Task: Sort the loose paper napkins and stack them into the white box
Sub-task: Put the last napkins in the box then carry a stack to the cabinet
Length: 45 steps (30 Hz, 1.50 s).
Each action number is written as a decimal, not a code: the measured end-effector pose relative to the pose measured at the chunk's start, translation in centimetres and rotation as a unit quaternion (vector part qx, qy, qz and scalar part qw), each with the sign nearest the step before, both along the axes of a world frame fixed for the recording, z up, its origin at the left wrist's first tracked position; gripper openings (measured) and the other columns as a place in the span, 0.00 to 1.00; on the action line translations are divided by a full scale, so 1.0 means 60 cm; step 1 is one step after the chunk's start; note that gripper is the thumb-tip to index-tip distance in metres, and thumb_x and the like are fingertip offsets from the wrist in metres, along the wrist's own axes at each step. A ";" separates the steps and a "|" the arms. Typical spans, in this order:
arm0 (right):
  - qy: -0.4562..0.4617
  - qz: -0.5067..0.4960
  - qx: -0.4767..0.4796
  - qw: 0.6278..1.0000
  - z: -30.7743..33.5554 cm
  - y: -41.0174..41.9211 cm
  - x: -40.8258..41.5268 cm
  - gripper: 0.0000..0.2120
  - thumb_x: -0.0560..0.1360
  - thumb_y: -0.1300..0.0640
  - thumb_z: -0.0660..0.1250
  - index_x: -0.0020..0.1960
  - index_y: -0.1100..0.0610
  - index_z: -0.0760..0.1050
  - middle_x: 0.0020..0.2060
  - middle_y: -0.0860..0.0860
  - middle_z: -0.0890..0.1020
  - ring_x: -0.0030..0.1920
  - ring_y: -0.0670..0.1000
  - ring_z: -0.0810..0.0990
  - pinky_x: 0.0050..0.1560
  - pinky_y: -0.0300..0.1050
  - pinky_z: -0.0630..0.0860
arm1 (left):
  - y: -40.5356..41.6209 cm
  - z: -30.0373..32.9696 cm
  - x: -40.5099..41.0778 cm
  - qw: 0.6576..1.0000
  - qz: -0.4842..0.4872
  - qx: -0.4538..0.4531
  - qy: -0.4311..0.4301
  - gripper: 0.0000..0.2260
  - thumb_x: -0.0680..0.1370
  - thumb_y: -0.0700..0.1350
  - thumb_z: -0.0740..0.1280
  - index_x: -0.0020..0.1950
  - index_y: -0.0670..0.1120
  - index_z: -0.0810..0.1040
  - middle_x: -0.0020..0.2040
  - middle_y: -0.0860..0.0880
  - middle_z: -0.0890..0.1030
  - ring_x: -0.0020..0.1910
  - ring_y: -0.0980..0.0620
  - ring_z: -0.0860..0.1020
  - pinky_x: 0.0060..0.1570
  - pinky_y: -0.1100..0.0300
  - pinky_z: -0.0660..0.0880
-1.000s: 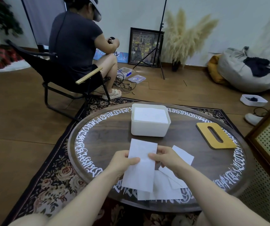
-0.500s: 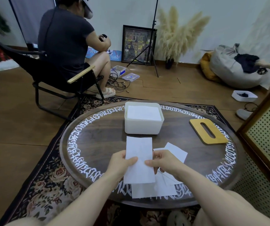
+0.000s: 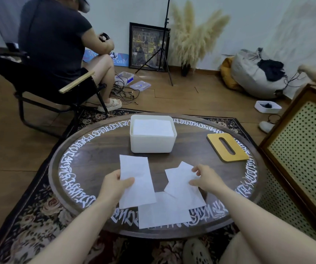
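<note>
Three thin rectangular paper napkins (image 3: 164, 212) lie loose near the round dark-wood counter (image 3: 96, 159) edge. The left hand (image 3: 115, 185) pinches a fourth napkin (image 3: 136, 180); the right hand (image 3: 205, 178) rests its grip half-wide on another. The smooth white box (image 3: 153, 143) holds a stack.

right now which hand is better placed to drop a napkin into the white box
Left. The left hand already grips a napkin lifted just in front of the white box; the right hand only touches napkins on the table.

Table (image 3: 100, 149) rim script: illegible.
</note>
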State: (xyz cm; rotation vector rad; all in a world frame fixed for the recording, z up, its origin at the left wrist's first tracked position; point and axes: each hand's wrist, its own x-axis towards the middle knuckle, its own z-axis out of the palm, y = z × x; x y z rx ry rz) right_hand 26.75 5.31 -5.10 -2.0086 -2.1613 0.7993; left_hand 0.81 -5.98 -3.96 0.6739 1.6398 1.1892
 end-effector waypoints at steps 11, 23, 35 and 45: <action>-0.031 -0.060 -0.021 0.998 -0.013 0.042 0.032 0.31 0.66 0.49 0.77 0.63 0.58 0.70 0.61 0.56 0.71 0.59 0.56 0.73 0.57 0.50 0.74 | 0.007 0.002 0.013 0.999 -0.022 -0.026 0.004 0.07 0.77 0.35 0.67 0.53 0.44 0.78 0.49 0.44 0.82 0.47 0.44 0.81 0.44 0.52 0.78; -0.002 -0.085 -0.020 0.996 -0.009 0.035 0.018 0.18 0.65 0.56 0.76 0.49 0.55 0.70 0.44 0.49 0.77 0.47 0.51 0.77 0.43 0.46 0.74 | 0.006 0.010 0.017 0.999 -0.032 -0.040 0.002 0.08 0.77 0.36 0.66 0.54 0.45 0.77 0.51 0.45 0.81 0.48 0.45 0.80 0.43 0.53 0.77; 0.240 -0.288 -0.101 0.922 0.005 0.025 -0.006 0.07 0.72 0.66 0.72 0.48 0.66 0.76 0.32 0.56 0.76 0.30 0.51 0.69 0.31 0.43 0.67 | 0.006 0.010 0.018 0.999 -0.028 -0.040 -0.002 0.08 0.77 0.35 0.67 0.54 0.43 0.79 0.52 0.43 0.82 0.50 0.42 0.80 0.51 0.47 0.77; 0.295 -0.153 -0.018 0.943 0.066 -0.017 -0.028 0.07 0.79 0.62 0.63 0.44 0.60 0.77 0.30 0.49 0.75 0.28 0.45 0.68 0.29 0.37 0.63 | 0.010 0.009 0.025 1.000 -0.018 -0.026 0.004 0.08 0.77 0.34 0.66 0.54 0.44 0.77 0.52 0.44 0.81 0.51 0.43 0.79 0.52 0.48 0.77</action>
